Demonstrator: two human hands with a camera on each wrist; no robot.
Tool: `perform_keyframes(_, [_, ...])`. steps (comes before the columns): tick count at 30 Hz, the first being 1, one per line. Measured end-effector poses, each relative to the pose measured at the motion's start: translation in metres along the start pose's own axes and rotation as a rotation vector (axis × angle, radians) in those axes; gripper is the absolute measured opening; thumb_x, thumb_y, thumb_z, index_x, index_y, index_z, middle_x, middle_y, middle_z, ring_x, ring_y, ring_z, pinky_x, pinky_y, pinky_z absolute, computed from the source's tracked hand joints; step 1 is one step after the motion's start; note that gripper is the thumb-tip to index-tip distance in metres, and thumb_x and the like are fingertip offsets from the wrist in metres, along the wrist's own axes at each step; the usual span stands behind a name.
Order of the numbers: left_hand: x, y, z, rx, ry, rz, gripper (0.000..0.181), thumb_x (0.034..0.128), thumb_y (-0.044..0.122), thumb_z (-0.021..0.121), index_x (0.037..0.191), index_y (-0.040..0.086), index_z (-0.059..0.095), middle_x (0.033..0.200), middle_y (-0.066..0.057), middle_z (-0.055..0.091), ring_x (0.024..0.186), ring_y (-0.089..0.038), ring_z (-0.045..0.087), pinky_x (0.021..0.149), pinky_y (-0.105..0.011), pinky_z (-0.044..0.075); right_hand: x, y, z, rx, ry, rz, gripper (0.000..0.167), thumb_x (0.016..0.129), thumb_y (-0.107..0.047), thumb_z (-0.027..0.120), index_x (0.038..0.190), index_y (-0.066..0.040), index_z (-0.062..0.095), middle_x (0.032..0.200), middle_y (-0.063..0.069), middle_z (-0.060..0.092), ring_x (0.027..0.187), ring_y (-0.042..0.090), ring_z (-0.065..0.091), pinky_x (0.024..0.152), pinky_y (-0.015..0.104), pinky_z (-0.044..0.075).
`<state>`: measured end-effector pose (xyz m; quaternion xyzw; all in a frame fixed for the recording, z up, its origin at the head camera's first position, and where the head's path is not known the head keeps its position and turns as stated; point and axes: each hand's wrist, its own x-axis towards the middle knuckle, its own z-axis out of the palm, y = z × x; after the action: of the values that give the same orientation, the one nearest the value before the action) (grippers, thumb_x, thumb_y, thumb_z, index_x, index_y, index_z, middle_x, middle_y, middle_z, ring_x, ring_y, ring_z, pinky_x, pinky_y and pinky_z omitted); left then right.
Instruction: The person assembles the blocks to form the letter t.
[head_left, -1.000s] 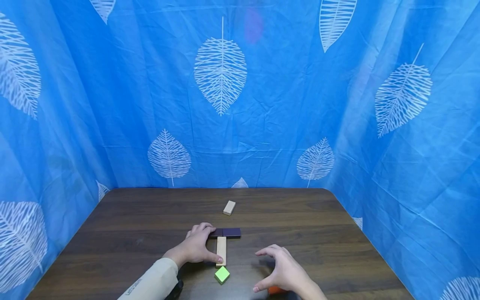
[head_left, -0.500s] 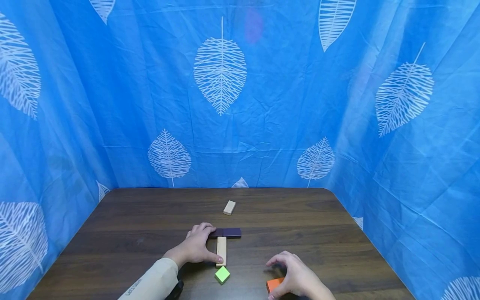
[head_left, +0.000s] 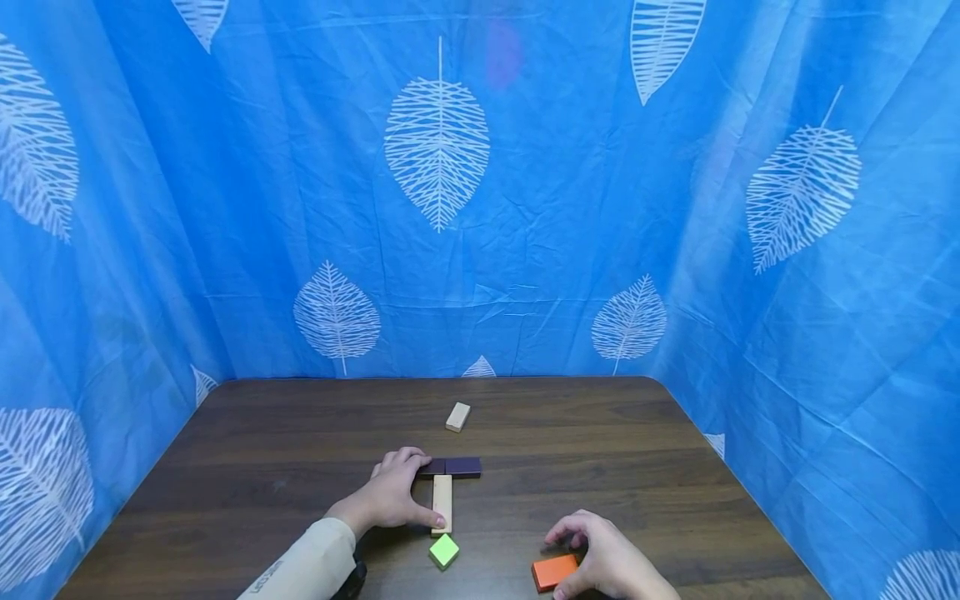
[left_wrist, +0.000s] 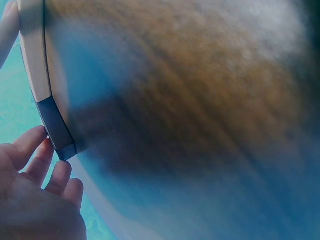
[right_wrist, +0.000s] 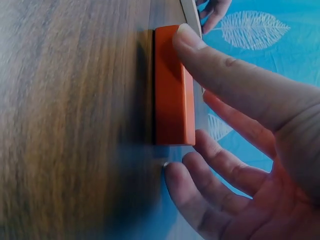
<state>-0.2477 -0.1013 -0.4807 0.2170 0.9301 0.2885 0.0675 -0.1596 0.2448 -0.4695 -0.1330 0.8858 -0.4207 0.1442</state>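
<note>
A pale wooden block (head_left: 442, 500) lies lengthwise below two dark purple blocks (head_left: 462, 467) set end to end, making a T. My left hand (head_left: 390, 493) spans its left side: the thumb rests on the pale block's near end, and the fingers touch the left dark block. In the left wrist view, fingertips (left_wrist: 61, 170) meet the dark block's end (left_wrist: 57, 125). Right of these, an orange block (head_left: 553, 572) lies flat. My right hand (head_left: 603, 557) is around its right part, thumb at the near side, fingers beyond the far side with a gap. Whether the thumb touches is unclear.
A green block (head_left: 444, 551) sits turned cornerwise just below the pale block's near end. Another small pale block (head_left: 457, 416) lies farther back on the dark wooden table (head_left: 600, 442). A blue curtain (head_left: 525, 208) with white leaf prints surrounds the table.
My right hand has moved right and toward me, its fingers drawing in around the orange block, more of which now shows. The left hand and the other blocks have stayed in place.
</note>
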Motion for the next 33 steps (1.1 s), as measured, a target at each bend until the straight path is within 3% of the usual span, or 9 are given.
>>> perform_keyframes(12, [0.0004,-0.0027,0.001,0.007,-0.003,-0.003,0.099,0.0664,0.056,0.089,0.139,-0.002,0.054,0.138,-0.014,0.048,0.129,-0.039,0.041,0.105,-0.061,0.031,0.0004,0.0033,0.0012,0.042,-0.013,0.02,0.04,0.06,-0.003,0.095,0.093,-0.011,0.074,0.087,0.001,0.063,0.079,0.022,0.055,0.072,0.036,0.043])
perform_keyframes(19, [0.0002,-0.0005,-0.0004,0.001,-0.001,-0.008,0.099,0.0665,0.055,0.09,0.139,-0.002,0.054,0.138,-0.014,0.049,0.129,-0.039,0.041,0.105,-0.061,0.032,0.0002,0.0054,0.0005,0.028,-0.016,0.0,0.038,0.06,-0.005,0.096,0.091,-0.011,0.075,0.088,-0.001,0.065,0.079,0.021,0.057,0.071,0.03,0.044])
perform_keyframes(28, [-0.0003,0.001,-0.0016,-0.007,-0.007,-0.009,0.099,0.0668,0.055,0.09,0.139,-0.002,0.054,0.138,-0.015,0.048,0.13,-0.04,0.04,0.105,-0.061,0.031,0.0027,0.0076,0.0007,0.068,-0.046,0.093,0.032,0.066,-0.001,0.093,0.091,-0.008,0.075,0.087,0.002,0.065,0.08,0.021,0.058,0.076,0.04,0.049])
perform_keyframes(33, [-0.0012,-0.0006,-0.002,-0.006,-0.005,-0.019,0.099,0.0668,0.055,0.09,0.139,-0.001,0.054,0.139,-0.014,0.048,0.13,-0.04,0.04,0.106,-0.061,0.031,0.0033,0.0056,0.0013,0.035,-0.044,0.071,0.029,0.067,-0.005,0.093,0.09,-0.008,0.075,0.087,0.0,0.067,0.08,0.019,0.059,0.076,0.039,0.049])
